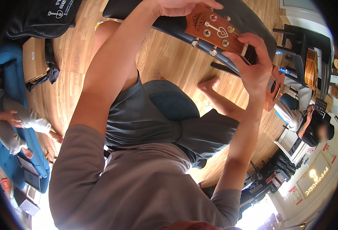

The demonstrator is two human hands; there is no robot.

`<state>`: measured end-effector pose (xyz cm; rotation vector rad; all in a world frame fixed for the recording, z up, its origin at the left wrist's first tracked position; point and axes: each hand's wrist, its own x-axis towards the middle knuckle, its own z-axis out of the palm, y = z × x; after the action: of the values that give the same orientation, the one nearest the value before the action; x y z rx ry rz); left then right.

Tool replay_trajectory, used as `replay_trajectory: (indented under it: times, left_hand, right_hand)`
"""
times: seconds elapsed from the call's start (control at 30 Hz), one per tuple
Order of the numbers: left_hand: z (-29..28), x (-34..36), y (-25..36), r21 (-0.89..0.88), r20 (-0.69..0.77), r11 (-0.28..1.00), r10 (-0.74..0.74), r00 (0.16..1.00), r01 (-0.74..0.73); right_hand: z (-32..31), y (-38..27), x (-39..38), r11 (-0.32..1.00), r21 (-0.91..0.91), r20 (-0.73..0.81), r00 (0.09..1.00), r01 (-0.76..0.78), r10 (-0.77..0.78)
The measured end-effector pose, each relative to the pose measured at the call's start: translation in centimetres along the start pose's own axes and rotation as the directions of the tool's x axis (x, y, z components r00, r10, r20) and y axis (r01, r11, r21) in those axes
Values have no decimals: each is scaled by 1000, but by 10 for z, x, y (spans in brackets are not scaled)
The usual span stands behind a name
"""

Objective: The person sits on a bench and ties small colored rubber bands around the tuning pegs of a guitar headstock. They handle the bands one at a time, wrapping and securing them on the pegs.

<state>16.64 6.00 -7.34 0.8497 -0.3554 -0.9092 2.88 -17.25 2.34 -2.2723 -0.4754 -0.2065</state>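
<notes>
A brown wooden ukulele lies with its headstock (218, 27) over a black padded bench, its metal tuning pegs showing. Part of its body (271, 100) appears beyond my right wrist. At the top edge, my left hand (178, 7) rests over the headstock's end, fingers bent round it and partly cut off by the frame. My right hand (255, 63) closes round the neck near the pale nut (244, 49), thumb on one side and index finger on the other. A thin string runs from a peg toward that index finger. Most of the neck is hidden behind my right hand.
The black bench (249, 15) stands ahead over a wooden floor (161, 50). To the left are a cardboard box (34, 59), a black bag (42, 17) and a seated person on a blue sofa (40, 161). Another person (310, 122) sits at right near a guitar (311, 69).
</notes>
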Motion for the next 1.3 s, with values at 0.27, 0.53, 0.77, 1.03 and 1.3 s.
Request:
replay_trajectory:
  times: [0.27, 0.53, 0.77, 1.03, 1.3]
  left_hand:
    - [-15, -13, 5, 43, 18, 999, -22, 1000, 21]
    - [-8, -14, 6, -65, 82, 996, 62, 995, -56]
    - [2, -8, 7, 9, 49, 1000, 23, 999, -23]
    - [-6, -5, 5, 0, 49, 999, 42, 998, -42]
    - [-16, -7, 4, -160, 273, 978, 175, 946, -135]
  right_hand:
    - [3, 1, 0, 1000, -28, 0, 1000, 13, -13]
    - [-2, -2, 1, 1000, -17, -1, 1000, 12, -12]
    - [5, -1, 1, 998, -54, 10, 1000, 20, -19]
    - [8, 0, 4, 998, -59, 3, 1000, 0, 0]
    - [-2, -3, 4, 1000, -29, -25, 1000, 5, -6]
